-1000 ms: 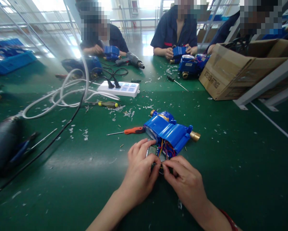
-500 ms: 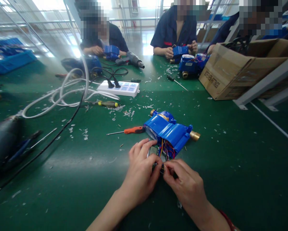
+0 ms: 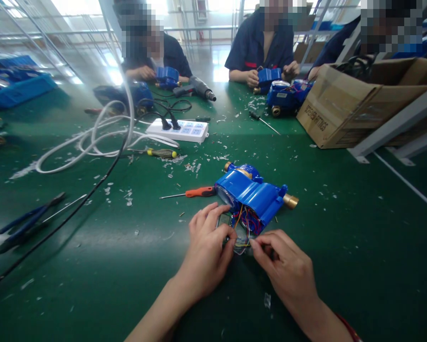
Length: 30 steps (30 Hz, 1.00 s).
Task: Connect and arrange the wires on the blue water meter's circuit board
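Observation:
A blue water meter (image 3: 251,193) with brass end fittings lies on the green table (image 3: 341,247), its coloured wires (image 3: 247,228) spilling out toward me. My left hand (image 3: 208,251) rests at the meter's near side, fingers curled and pinching the wires and a small circuit board. A little to the right, my right hand (image 3: 288,270) pinches the same wire bundle between thumb and forefinger. What the fingertips hold beyond the wires is hidden.
An orange-handled screwdriver (image 3: 192,193) lies left of the meter. Blue pliers (image 3: 24,223) lie at far left, with a white power strip (image 3: 179,130) and cables beyond. A cardboard box (image 3: 345,104) stands at right. Three people work on blue meters across the table.
My right hand has drawn away to the right, stretching the wires between the two hands. The dark object at the far left has gone from view, uncovering the blue pliers.

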{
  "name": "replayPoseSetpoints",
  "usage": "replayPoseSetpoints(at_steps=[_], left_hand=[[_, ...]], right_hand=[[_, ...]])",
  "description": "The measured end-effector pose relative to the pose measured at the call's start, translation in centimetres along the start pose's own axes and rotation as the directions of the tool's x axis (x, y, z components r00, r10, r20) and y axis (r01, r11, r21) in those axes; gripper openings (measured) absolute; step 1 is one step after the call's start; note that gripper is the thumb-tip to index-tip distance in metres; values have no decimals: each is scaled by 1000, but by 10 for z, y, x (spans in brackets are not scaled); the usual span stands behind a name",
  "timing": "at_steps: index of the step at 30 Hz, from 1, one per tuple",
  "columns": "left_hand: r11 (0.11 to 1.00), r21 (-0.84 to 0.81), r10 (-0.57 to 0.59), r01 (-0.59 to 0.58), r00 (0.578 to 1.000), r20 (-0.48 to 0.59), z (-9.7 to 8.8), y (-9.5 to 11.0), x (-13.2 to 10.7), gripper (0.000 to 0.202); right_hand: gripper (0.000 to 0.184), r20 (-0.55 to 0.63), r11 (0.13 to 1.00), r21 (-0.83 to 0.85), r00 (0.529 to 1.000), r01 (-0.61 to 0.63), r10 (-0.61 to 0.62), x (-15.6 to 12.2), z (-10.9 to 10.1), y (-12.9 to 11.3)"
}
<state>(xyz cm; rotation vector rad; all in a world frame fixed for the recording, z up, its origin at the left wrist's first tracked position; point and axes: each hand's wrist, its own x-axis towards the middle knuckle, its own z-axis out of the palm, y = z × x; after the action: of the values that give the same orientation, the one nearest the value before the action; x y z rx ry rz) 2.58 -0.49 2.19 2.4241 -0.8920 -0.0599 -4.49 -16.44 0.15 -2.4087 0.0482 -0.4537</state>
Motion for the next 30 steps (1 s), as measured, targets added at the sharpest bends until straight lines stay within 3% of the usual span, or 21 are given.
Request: replayPoseSetpoints(at_steps=[3, 6, 7, 10, 16, 24, 30], left_hand=[[1000, -7, -6, 6, 1000, 15, -1, 0, -2, 12], [1000, -27, -4, 4, 1000, 30, -1, -2, -3, 13], [999, -36, -4, 5, 999, 34, -1, -3, -2, 13], [998, -59, -14, 16, 999, 37, 0, -4, -1, 13], [991, -133, -3, 5, 1000, 18, 1, -8, -1, 19], [971, -240, -4, 1, 1000, -13, -2, -13, -1, 32], [972, -235, 0, -2, 1000, -6, -1, -14, -2, 33]], right_hand=[[21, 73, 1000, -22, 997, -19, 21, -1, -2, 1], [6, 112, 999, 26, 993, 19, -21, -2, -4, 3], [9, 118, 999, 51, 993, 16, -22, -2, -5, 3], [16, 160, 992, 112, 986, -64, 46, -1, -4, 2], [8, 308, 984, 125, 948, -125, 81, 5, -4, -1], [13, 319, 976, 115, 938, -184, 139, 6, 2, -2], [12, 208, 991, 111, 977, -77, 53, -1, 6, -5]])
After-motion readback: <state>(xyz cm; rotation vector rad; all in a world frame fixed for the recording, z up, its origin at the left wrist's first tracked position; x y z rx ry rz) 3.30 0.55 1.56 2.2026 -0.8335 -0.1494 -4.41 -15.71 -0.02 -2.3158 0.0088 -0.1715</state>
